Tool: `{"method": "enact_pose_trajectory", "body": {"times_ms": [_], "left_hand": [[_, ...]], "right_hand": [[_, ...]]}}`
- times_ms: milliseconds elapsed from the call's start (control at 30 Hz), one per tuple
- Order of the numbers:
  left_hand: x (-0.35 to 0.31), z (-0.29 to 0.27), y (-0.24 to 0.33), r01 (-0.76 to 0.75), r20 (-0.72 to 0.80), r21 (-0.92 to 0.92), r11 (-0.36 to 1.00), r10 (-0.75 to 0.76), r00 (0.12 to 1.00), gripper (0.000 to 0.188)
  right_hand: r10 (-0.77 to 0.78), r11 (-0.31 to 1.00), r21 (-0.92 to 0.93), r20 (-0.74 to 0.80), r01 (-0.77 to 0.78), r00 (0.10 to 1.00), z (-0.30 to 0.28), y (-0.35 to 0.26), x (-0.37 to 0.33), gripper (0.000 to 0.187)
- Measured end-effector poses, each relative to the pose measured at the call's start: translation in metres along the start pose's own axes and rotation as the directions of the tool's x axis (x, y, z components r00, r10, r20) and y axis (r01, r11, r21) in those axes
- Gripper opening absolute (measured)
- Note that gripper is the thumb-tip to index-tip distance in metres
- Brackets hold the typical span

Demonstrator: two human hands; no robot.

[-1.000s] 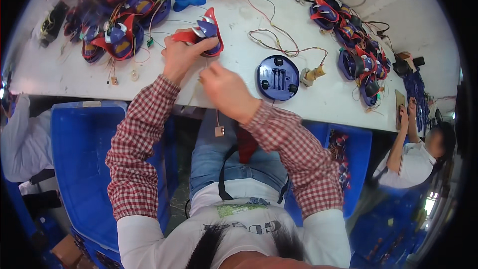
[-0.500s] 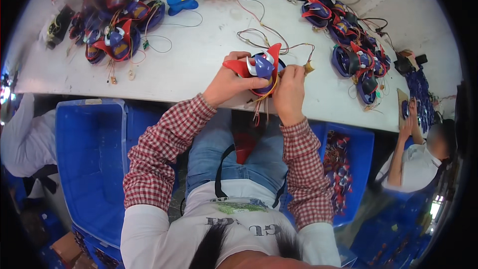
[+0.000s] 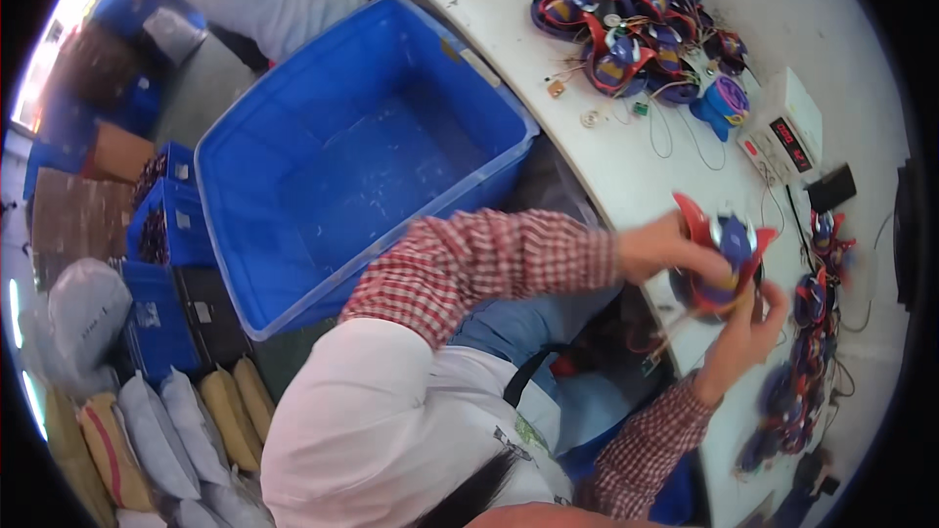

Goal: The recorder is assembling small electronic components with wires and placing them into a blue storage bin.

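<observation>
Now, the left hand (image 3: 663, 252) grasps 1 toy (image 3: 732, 242) between thumb and fingers; the right hand (image 3: 740, 340) is at its near edge, grip unclear. The view has swung toward the bin (image 3: 284, 127), left of the fingers; the toy remains unreleased.

View swung toward the blue bin (image 3: 362, 166): sacks (image 3: 156, 435) now visible below-left of it (right-side co-worker gone). Right hand (image 3: 738, 344), off horned toy (image 3: 734, 246) a second ago, now at it.

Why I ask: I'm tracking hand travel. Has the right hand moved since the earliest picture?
Yes: the right hand has moved rightward along the bench, judged against the power supply.
</observation>
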State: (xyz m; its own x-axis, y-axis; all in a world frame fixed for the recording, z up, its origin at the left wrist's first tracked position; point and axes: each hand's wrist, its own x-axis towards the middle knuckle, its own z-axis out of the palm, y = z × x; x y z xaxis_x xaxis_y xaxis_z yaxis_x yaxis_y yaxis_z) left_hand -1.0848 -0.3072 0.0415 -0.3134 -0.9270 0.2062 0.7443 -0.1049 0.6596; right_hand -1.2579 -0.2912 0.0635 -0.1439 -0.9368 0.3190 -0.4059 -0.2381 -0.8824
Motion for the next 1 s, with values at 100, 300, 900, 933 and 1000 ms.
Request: {"method": "enact_pose_trajectory", "body": {"times_ms": [100, 300, 900, 933, 1000], "left_hand": [[-0.04, -0.015, 0.086, 0.057, -0.146, 0.081, 0.995, -0.045, 0.988, 0.036], [-0.159, -0.127, 0.214, -0.215, -0.457, 0.459, 0.862, 0.437, 0.775, 0.047], [-0.2, -0.416, -0.005, 0.267, -0.791, 0.055, 0.962, -0.122, 0.6, 0.085], [-0.207, -0.406, -0.007, 0.266, -0.783, 0.001, 0.964, -0.165, 0.599, 0.074], [-0.218, -0.39, -0.01, 0.305, -0.737, -0.116, 0.945, -0.288, 0.611, 0.054]], "right_hand": [[-0.158, 0.966, 0.24, 0.276, 0.091, 0.948, 0.046, -0.073, -0.009, 0.027], [-0.37, 0.929, 0.22, 0.54, 0.298, 0.756, 0.106, -0.076, -0.031, 0.036], [0.357, 0.883, -0.468, 0.622, -0.034, 0.697, 0.087, 0.016, -0.078, 0.027], [0.351, 0.88, -0.474, 0.668, 0.012, 0.656, 0.087, 0.022, -0.076, 0.026], [0.229, 0.912, -0.397, 0.698, 0.101, 0.679, 0.093, 0.033, -0.076, 0.025]]}}
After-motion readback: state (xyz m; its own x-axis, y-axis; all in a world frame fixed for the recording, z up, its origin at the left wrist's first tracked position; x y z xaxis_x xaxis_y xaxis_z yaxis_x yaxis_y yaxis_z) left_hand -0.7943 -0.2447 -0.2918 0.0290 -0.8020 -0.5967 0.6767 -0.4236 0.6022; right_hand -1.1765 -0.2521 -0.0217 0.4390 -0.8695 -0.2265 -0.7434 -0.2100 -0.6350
